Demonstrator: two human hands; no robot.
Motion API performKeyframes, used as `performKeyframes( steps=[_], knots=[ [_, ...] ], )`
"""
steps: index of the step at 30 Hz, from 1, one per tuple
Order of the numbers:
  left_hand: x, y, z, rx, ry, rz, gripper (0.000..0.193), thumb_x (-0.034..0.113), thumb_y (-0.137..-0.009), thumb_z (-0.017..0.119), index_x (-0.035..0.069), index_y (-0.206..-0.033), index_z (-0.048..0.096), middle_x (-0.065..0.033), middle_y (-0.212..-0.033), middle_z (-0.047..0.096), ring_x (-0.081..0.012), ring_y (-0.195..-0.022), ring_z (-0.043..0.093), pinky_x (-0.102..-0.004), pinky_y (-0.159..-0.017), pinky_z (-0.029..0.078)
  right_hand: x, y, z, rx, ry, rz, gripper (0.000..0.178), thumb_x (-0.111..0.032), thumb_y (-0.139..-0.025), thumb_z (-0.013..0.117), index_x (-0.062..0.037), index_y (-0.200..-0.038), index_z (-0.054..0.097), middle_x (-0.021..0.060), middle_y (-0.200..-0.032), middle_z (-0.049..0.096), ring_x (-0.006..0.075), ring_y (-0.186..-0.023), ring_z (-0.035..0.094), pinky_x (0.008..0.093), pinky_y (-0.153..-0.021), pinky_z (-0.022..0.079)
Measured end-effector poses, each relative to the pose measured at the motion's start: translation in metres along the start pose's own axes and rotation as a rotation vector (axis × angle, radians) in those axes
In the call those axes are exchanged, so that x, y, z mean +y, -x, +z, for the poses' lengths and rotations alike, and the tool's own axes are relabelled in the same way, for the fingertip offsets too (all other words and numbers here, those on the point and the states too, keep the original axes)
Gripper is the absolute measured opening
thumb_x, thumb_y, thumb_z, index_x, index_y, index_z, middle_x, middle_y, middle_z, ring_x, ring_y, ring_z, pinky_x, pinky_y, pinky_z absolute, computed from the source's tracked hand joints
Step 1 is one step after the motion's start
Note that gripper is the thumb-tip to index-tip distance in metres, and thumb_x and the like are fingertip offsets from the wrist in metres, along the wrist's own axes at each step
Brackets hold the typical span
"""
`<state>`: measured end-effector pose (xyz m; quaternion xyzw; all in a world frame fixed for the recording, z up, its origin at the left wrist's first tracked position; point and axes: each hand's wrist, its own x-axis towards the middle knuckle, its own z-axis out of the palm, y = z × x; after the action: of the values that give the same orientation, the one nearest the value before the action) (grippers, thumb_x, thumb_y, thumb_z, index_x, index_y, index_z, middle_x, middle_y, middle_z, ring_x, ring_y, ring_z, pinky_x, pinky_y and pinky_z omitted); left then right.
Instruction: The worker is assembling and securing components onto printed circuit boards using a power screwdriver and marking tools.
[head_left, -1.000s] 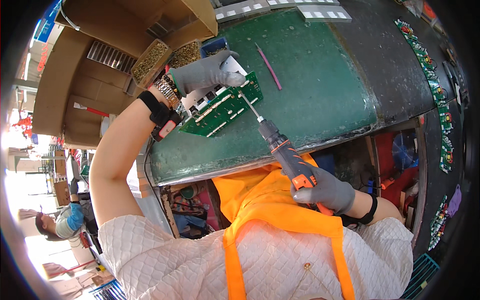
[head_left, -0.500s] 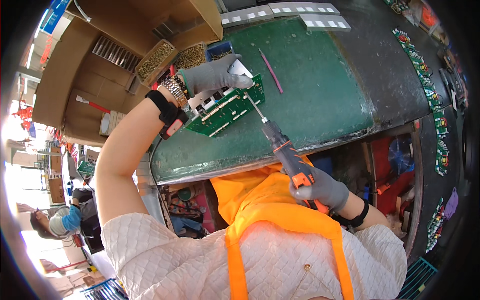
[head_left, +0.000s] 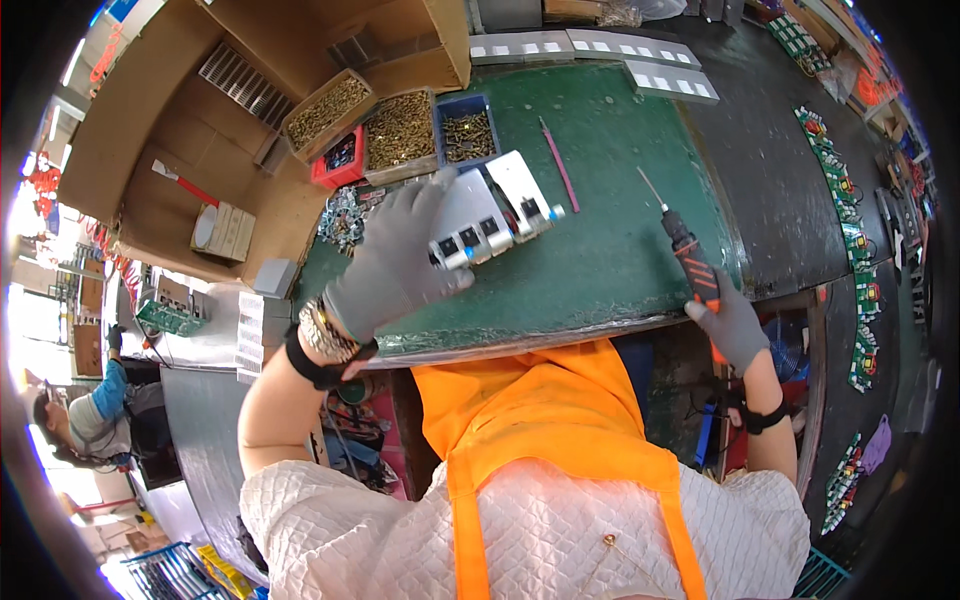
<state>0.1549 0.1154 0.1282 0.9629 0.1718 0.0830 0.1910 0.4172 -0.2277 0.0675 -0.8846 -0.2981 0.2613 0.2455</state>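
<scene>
My left hand (head_left: 392, 268), in a grey glove, lies with fingers spread over the left end of a white metal panel assembly (head_left: 495, 208) on the green mat (head_left: 620, 240). Its thumb is by the panel's black connectors. The panel shows its white side, and the green circuit board is hidden. My right hand (head_left: 732, 326), also gloved, grips an orange and black electric screwdriver (head_left: 690, 262) at the mat's right front corner. The bit points up and away, well clear of the panel.
Behind the panel stand trays of brass screws (head_left: 400, 128), a blue bin (head_left: 466, 134) and a red bin (head_left: 338, 156). A pink stick (head_left: 556, 166) lies on the mat. Green boards (head_left: 852, 215) line the dark belt at right. Cardboard boxes (head_left: 180, 150) at left; another person (head_left: 75, 430) lower left.
The screwdriver has left the board and swung far right with my right hand. The assembly has been turned over from green board side to white side and shifted on the mat under my left hand.
</scene>
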Motion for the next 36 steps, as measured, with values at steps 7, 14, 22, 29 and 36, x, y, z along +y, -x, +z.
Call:
performKeyframes(
  steps=[7,14,22,29,36],
  knots=[
    [0.023,0.026,0.013,0.151,-0.055,0.093,0.1,0.024,-0.054,0.086,0.006,-0.14,0.039,-0.0197,-0.129,0.051,-0.0411,-0.119,0.048,-0.0485,-0.101,0.04,-0.028,-0.035,0.007,-0.033,0.096,-0.002,0.074,-0.038,-0.085,0.066,-0.0026,-0.142,0.037,0.0229,-0.121,0.061,0.0388,-0.113,0.059,0.0403,-0.095,0.045],
    [0.027,0.04,0.027,0.322,-0.092,-0.05,0.093,0.037,-0.059,0.085,0.002,-0.134,0.044,-0.0214,-0.131,0.049,-0.0431,-0.121,0.046,-0.049,-0.102,0.04,-0.046,-0.071,0.019,0.212,0.527,-0.221,0.057,-0.029,-0.084,0.069,-0.01,-0.134,0.048,0.0193,-0.113,0.06,0.0376,-0.106,0.059,0.043,-0.089,0.048],
    [0.035,0.05,0.046,0.417,-0.158,-0.103,0.087,0.045,-0.068,0.08,-0.001,-0.133,0.045,-0.0247,-0.135,0.045,-0.0451,-0.122,0.046,-0.051,-0.102,0.04,-0.13,-0.177,0.06,0.085,0.91,-0.8,0.037,-0.01,-0.087,0.059,-0.0168,-0.123,0.058,0.0102,-0.11,0.06,0.031,-0.103,0.06,0.0397,-0.085,0.05],
    [0.032,0.053,0.049,0.435,-0.083,-0.098,0.091,0.041,-0.064,0.083,0.0,-0.134,0.044,-0.0244,-0.134,0.046,-0.0435,-0.122,0.045,-0.05,-0.102,0.039,-0.138,-0.243,0.08,0.046,1.071,-1.105,0.019,-0.014,-0.086,0.057,-0.0137,-0.103,0.065,0.0053,-0.108,0.061,0.0252,-0.104,0.06,0.037,-0.084,0.05],
    [0.027,0.047,0.047,0.447,-0.016,-0.099,0.09,0.027,-0.058,0.086,0.001,-0.133,0.045,-0.0245,-0.132,0.047,-0.0445,-0.121,0.046,-0.0506,-0.101,0.039,-0.152,-0.234,0.035,0.374,0.51,-0.916,0.011,-0.018,-0.086,0.058,-0.0099,-0.093,0.062,0.0059,-0.083,0.064,0.0276,-0.069,0.061,0.0388,-0.064,0.05]
  ],
)
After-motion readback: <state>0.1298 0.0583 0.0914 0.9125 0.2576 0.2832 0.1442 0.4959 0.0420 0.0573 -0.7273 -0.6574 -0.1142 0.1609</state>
